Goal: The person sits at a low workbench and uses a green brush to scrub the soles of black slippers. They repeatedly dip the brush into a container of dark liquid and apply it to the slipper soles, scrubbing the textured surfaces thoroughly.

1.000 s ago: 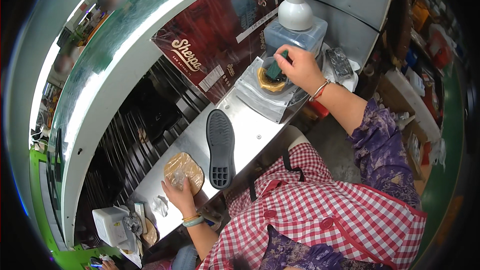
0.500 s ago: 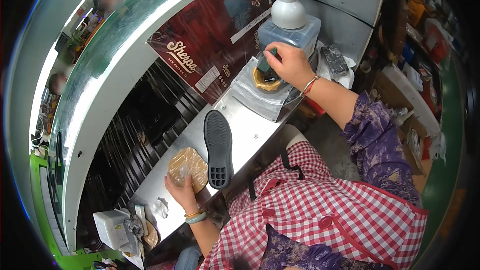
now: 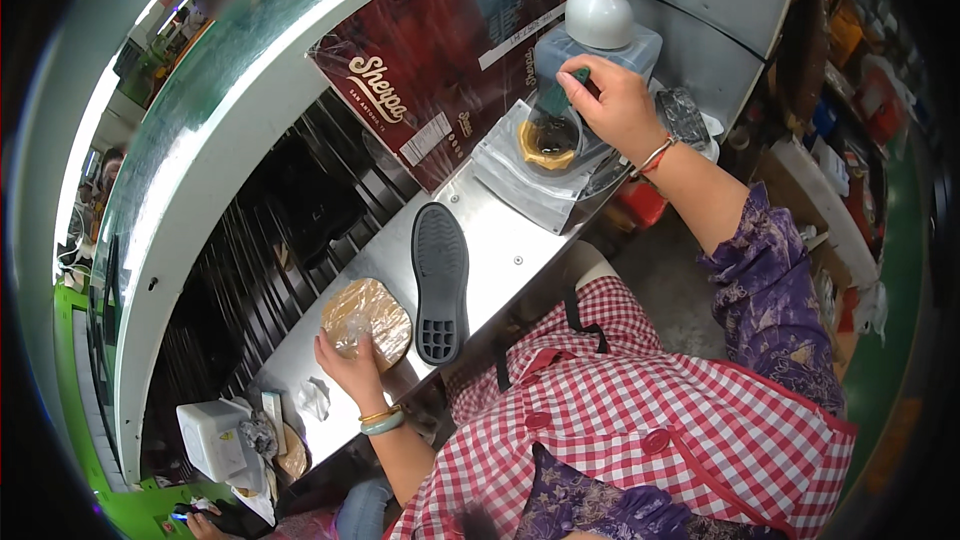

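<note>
My right hand (image 3: pixel 622 105) is closed around the green handle of a brush (image 3: pixel 560 95), its lower end over a round cup (image 3: pixel 547 152) with a yellowish-brown crusted rim and dark inside. The brush tip is hard to make out. My left hand (image 3: pixel 352 368) rests at the near edge of a round tan disc (image 3: pixel 378 305) wrapped in clear film, thumb and fingers apart. A crumpled clear bulge of the film shows by the fingertips. Just right of the disc, a black shoe sole (image 3: pixel 440 280) lies with its ridged, grid-patterned face up.
The cup sits on a grey plastic sheet (image 3: pixel 520 178) on the narrow metal bench (image 3: pixel 500 265). Behind it stands a translucent container (image 3: pixel 645 43) under a white funnel-shaped piece (image 3: pixel 600 20). A dark red printed panel (image 3: pixel 440 60) borders the bench. At left sits a white tub (image 3: pixel 210 440).
My right hand has lifted the brush slightly up and to the right relative to the cup. My left hand stays at the disc's edge. The whole view has shifted a little.
</note>
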Motion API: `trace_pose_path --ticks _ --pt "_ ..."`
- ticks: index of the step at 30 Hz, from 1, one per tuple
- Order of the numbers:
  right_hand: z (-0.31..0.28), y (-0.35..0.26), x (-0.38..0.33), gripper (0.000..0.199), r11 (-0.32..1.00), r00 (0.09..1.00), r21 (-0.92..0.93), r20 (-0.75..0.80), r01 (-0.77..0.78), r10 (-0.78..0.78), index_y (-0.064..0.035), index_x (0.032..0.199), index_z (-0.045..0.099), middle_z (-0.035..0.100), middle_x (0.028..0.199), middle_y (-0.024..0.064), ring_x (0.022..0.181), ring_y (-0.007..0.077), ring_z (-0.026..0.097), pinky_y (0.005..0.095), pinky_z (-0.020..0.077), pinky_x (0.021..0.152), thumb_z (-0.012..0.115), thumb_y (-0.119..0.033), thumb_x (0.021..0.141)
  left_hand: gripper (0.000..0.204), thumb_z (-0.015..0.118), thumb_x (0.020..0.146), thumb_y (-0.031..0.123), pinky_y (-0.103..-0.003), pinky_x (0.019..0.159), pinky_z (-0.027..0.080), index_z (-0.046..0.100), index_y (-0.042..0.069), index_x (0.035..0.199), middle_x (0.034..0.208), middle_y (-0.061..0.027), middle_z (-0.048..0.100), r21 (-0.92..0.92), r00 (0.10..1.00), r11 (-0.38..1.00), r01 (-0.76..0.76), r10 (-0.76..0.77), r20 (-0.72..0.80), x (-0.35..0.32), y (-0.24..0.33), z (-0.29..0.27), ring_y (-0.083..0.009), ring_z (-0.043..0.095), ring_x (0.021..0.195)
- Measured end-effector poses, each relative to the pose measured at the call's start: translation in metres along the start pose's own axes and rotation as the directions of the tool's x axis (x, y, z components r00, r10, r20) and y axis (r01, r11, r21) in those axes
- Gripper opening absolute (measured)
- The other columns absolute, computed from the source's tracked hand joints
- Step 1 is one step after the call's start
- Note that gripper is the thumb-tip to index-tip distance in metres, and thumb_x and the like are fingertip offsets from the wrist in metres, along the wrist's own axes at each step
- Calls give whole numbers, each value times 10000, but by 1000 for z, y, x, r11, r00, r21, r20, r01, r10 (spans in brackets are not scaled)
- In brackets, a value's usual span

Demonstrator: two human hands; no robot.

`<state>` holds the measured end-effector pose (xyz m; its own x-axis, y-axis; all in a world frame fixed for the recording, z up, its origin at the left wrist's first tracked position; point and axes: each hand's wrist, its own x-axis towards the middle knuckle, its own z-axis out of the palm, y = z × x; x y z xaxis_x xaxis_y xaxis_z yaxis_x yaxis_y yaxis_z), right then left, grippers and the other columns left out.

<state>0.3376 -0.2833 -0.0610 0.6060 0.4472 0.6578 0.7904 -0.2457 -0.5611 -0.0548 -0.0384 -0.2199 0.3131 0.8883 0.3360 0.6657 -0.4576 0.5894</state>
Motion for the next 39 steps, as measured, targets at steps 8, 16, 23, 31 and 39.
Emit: trace_pose_path --ticks 8,16,23,31,39 --pt "5 29 -19 169 960 930 73 279 -269 240 -67 934 638 623 760 120 622 246 594 336 448 581 606 -216 861 498 662 807 154 -456 990 351 500 -32 1240 1233 -235 509 -173 978 968 -179 195 77 -21 32 0 -404 447 1161" --pt "1 11 -14 168 990 991 73 80 -117 111 -59 943 646 627 762 118 598 204 574 310 443 577 615 -203 862 673 740 735 305 -444 964 373 497 -85 1226 1140 -247 552 -40 868 932 -359 349 354 -43 99 32 -403 472 1102" --pt "-2 35 -24 182 931 921 203 314 -304 232 -37 961 661 626 716 45 646 96 577 249 447 603 641 -190 866 744 773 701 174 -366 799 456 424 -74 1309 956 -153 553 -201 878 975 -95 177 445 -32 85 38 -261 544 892" --pt "-4 39 -31 185 886 920 297 280 -356 276 -34 949 666 628 716 18 651 78 579 239 452 605 642 -202 875 497 612 783 30 -279 787 511 478 -31 1258 989 -120 630 -526 539 275 805 33 842 -27 81 17 -183 622 924" --pt "-3 40 -37 194 860 881 264 317 -436 350 -46 1010 664 638 821 -1 722 56 588 197 449 602 617 -202 905 584 470 897 360 -602 952 418 407 -9 1346 1324 -241 472 -433 515 -314 845 257 818 -49 107 16 -441 422 1254"
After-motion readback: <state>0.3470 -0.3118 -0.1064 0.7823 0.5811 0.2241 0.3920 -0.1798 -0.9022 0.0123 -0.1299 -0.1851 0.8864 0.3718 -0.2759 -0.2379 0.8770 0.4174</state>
